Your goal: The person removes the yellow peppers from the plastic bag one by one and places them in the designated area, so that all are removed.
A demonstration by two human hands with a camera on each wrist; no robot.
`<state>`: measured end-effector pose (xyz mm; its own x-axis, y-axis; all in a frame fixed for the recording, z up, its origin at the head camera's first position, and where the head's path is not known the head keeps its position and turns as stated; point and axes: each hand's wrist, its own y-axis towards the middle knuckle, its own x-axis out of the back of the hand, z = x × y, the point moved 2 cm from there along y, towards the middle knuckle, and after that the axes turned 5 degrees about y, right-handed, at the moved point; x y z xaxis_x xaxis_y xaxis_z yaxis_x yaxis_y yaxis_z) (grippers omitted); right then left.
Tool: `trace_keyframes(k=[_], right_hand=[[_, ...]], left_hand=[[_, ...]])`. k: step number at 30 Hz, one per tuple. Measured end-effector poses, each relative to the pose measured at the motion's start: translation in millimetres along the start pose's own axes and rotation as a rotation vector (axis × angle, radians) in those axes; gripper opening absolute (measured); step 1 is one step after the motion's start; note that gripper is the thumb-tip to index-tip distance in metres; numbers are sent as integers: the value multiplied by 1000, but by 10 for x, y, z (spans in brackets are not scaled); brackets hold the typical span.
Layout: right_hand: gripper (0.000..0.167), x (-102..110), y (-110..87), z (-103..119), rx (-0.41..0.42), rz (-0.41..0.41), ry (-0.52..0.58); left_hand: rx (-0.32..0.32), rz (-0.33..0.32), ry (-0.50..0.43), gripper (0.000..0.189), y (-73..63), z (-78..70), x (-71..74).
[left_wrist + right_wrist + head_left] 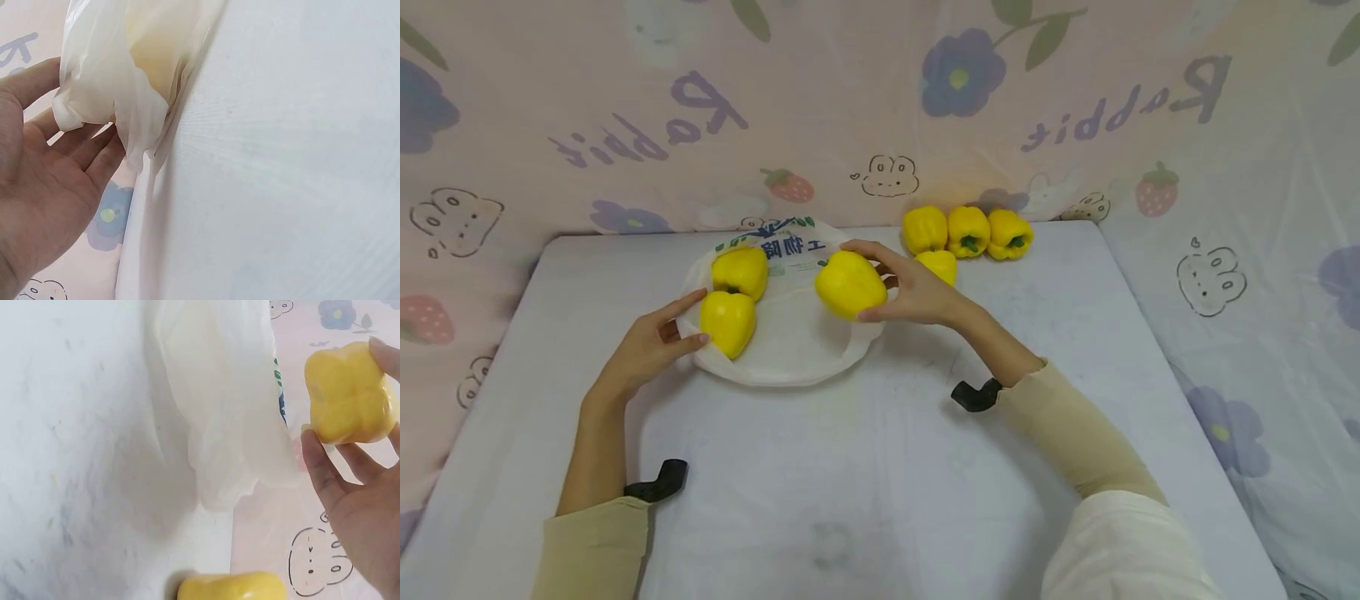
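Head view: above an open plastic bag (778, 380) on the tabletop (760, 467), the right hand (917, 289) closes its fingers on a yellow bell pepper (850, 285), presumably light, firm and slick, best held round its broad sides, while the left hand (643, 346) grips the bag's rim.

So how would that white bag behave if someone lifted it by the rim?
The white bag is probably floppy: it creases by the left hand. It looks thin, since yellow shows through it in the left wrist view, so it may tear if yanked. With two peppers together inside its left side, it would likely sag there.
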<state>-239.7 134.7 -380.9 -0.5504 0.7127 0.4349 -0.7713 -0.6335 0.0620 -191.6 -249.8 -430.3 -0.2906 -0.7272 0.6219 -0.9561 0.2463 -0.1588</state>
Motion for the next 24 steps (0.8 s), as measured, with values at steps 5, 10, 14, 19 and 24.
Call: trace_keyframes(k=[5, 10, 14, 19, 24], right_hand=[[90, 108, -92, -16, -18, -61, -20], [89, 217, -205, -45, -4, -121, -23], [88, 291, -282, -60, 16, -171, -17], [86, 374, -372, -113, -22, -235, -14], [89, 469, -481, -181, -73, -290, 12]], left_hand=[[9, 0, 18, 71, 3, 1, -3], [2, 11, 4, 71, 8, -2, 3], [5, 15, 2, 72, 8, -3, 15], [11, 12, 1, 72, -3, -5, 27], [-2, 12, -5, 72, -2, -10, 32]])
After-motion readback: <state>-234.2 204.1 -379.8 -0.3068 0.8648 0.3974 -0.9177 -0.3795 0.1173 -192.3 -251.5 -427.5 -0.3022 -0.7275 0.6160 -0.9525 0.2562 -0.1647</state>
